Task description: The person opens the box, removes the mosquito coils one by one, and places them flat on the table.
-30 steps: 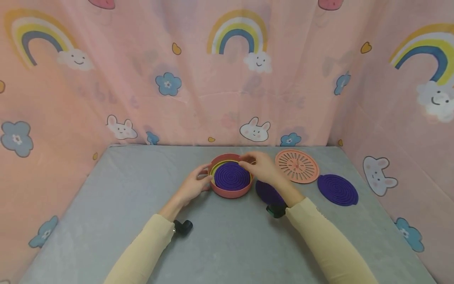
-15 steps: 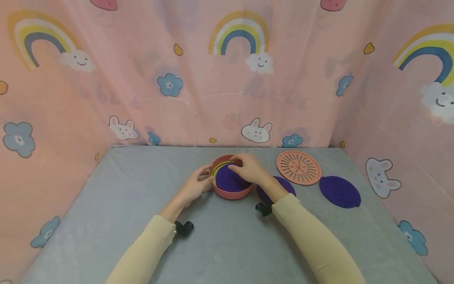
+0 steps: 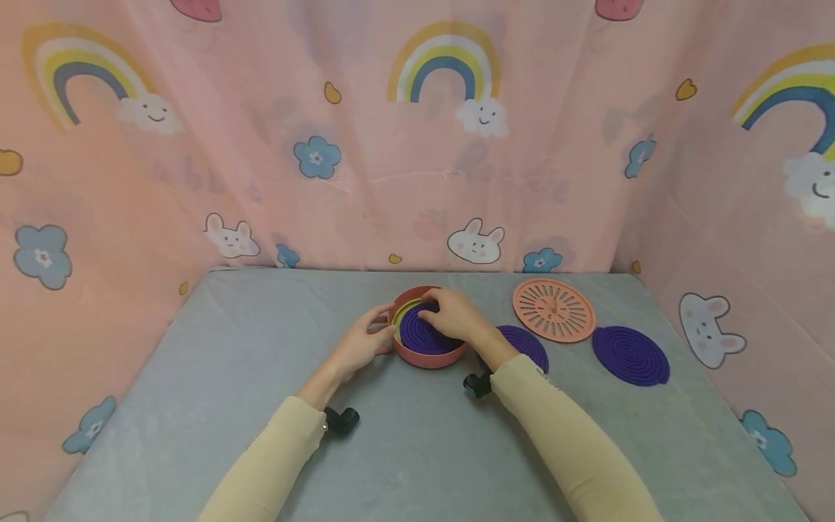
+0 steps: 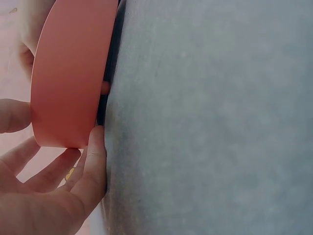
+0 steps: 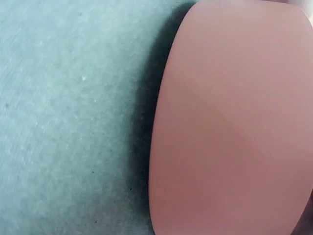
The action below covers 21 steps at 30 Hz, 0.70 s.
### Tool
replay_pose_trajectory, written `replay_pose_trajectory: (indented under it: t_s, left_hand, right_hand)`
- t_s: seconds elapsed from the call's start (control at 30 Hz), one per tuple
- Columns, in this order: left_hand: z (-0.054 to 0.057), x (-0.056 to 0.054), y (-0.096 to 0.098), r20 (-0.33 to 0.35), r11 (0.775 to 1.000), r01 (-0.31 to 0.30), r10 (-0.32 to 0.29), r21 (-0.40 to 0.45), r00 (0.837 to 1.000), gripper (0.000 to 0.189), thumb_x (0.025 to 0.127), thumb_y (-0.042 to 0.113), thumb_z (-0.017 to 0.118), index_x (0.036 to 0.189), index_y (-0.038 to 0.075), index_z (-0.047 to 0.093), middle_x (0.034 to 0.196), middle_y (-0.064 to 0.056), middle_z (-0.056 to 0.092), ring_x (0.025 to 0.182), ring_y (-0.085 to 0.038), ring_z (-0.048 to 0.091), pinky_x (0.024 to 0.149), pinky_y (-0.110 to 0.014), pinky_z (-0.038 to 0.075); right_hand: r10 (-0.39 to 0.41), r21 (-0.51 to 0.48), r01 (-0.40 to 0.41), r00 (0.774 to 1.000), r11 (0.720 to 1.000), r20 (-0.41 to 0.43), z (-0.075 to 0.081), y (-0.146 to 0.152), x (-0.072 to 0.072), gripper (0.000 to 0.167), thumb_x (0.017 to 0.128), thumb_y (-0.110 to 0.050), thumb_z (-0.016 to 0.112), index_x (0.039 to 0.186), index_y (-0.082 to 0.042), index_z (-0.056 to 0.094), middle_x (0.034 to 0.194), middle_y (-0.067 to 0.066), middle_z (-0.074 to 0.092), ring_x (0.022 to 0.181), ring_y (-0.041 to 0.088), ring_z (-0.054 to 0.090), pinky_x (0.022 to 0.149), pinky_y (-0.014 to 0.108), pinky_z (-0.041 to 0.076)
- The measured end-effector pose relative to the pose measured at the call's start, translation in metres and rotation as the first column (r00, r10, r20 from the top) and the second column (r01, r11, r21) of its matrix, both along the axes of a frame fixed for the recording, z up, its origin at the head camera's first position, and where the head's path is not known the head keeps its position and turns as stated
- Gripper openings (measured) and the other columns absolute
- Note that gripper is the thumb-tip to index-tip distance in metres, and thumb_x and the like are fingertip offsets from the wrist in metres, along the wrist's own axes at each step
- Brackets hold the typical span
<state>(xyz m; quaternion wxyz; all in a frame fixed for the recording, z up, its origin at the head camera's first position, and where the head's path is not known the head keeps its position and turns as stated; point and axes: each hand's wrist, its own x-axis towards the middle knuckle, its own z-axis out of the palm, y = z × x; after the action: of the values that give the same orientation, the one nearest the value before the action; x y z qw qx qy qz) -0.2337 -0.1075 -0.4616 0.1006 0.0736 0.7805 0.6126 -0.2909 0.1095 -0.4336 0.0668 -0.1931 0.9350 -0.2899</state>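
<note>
A round salmon-red holder (image 3: 427,361) with a raised wall stands on the grey table, also filling much of both wrist views. Inside it lies a purple spiral-grooved coaster (image 3: 417,333), over a yellow piece (image 3: 406,310) of which only a rim shows. My left hand (image 3: 355,344) grips the holder's left side; in the left wrist view its thumb is at one edge and its fingers touch the wall. Reaching into the holder, my right hand (image 3: 457,315) pinches the purple coaster near its back edge. The right wrist view hides these fingertips.
To the right lie a second purple coaster (image 3: 527,344), partly behind the right forearm, an orange slotted disc (image 3: 554,310) and another purple coaster (image 3: 630,355). A pink patterned curtain (image 3: 365,210) hangs behind the table.
My right hand has moved left from the holder's right rim to over the purple coaster inside. More of the coaster beside the right forearm now shows. My left hand keeps its place on the holder.
</note>
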Motion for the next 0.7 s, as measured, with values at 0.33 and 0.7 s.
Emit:
replay_pose_trajectory:
  t_s: [0.33,0.7]
  left_hand:
    - [0.001,0.0,0.001,-0.004,1.0,0.002,-0.002,0.001,1.0,0.053,0.104,0.018,0.061,0.154,0.013,0.044,0.147,-0.022,0.047,0.133,-0.039,0.052,0.089,-0.041,0.06]
    - [0.002,0.001,0.001,-0.002,1.0,0.0,0.0,-0.01,1.0,0.053,0.104,0.019,0.061,0.154,0.015,0.045,0.147,-0.02,0.047,0.134,-0.038,0.051,0.09,-0.041,0.059]
  right_hand:
    - [-0.004,-0.006,0.004,1.0,1.0,-0.017,-0.002,0.001,0.002,0.035,0.097,-0.017,0.07,0.128,-0.001,0.066,0.127,0.014,0.067,0.126,0.031,0.058,0.112,0.048,0.042]
    - [0.033,-0.097,-0.033,0.999,0.995,0.002,0.009,0.01,0.0,0.03,0.095,-0.007,0.07,0.125,-0.002,0.067,0.127,0.017,0.061,0.123,0.034,0.055,0.11,0.052,0.044]
